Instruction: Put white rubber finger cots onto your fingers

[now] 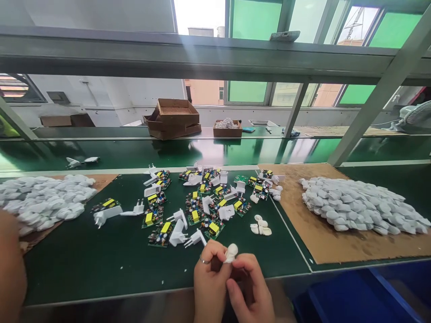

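Low in the middle, my left hand (211,276), with a ring on one finger, pinches a small white finger cot (231,252) between thumb and forefinger. The cot has a rounded top and looks soft. My right hand (252,285) grips its lower right side with bent fingertips, so both hands touch it. Beyond them lies a small group of similar white pieces (261,228). Circuit boards with yellow transformers (213,229) and white plug housings (178,233) are spread in front of my hands on the green table (111,264).
A heap of white pieces (357,204) covers cardboard on the right, another heap (47,197) the left. Another person's arm (10,264) enters at left. Cardboard boxes (177,117) stand behind, under a metal beam (134,54). A blue bin (357,296) sits below the right edge.
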